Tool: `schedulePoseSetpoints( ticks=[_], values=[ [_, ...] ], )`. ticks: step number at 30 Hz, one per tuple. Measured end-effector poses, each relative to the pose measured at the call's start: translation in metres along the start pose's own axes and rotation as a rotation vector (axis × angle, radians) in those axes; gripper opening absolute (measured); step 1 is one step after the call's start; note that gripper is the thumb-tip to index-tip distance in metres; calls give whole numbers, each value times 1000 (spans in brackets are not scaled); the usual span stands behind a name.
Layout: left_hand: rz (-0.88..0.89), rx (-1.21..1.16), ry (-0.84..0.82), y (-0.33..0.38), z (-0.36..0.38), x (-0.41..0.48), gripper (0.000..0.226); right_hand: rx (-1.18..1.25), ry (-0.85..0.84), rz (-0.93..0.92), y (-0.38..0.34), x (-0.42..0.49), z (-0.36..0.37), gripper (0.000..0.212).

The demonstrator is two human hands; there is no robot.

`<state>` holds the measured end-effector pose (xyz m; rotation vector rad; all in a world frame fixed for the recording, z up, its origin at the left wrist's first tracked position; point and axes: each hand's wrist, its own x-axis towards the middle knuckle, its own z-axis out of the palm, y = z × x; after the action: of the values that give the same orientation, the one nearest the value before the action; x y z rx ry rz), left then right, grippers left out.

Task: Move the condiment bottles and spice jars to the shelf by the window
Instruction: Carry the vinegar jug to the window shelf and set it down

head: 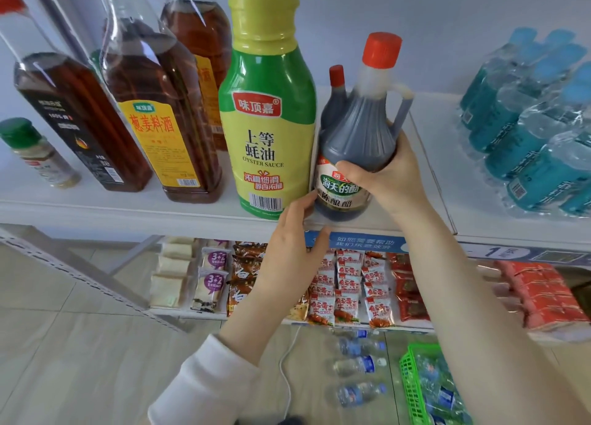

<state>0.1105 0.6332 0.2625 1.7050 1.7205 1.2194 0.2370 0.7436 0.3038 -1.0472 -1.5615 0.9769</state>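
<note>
Right hand (383, 175) curls round the vinegar bottle (361, 130), just right of the oyster sauce bottle (268, 130); base seemingly on the shelf (96, 207); left hand (294, 248), fingers straight, touches that base; seat it flat before releasing.

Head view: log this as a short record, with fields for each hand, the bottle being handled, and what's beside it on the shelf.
right hand: grips the vinegar bottle round its body
left hand: fingers straight, tips by the bottle's base
vinegar bottle: red cap, at the shelf front edge
left neighbour: oyster sauce bottle, upright
right neighbour: wrapped water bottle pack
</note>
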Motion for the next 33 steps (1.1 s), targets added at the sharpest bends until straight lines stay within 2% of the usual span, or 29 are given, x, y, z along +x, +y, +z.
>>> schedulePoseSetpoints(
  ticks=[4,9,14,17,20,28,33],
  values=[
    [-13,1,-9,2,1,-2,54,-6,29,-8,-3,-4,-2,85],
    [-44,-19,-84,5,4,-3,71,27,3,-9,-11,-25,-10,97],
    [-97,-220,-193,9,2,-11,89,121,-8,17,-24,-47,-14,65],
    [-115,-408,-312,8,-7,-21,95,225,-33,52,-33,-62,-8,59],
    [-115,-511,-362,6,-21,-34,85,294,-81,85,-41,-78,5,57],
    [-188,-626,-271,-22,-81,-92,77,320,-199,164,-61,-120,76,56],
    [-259,-658,-173,-57,-155,-148,85,358,-311,184,-88,-162,159,58]
  ],
)
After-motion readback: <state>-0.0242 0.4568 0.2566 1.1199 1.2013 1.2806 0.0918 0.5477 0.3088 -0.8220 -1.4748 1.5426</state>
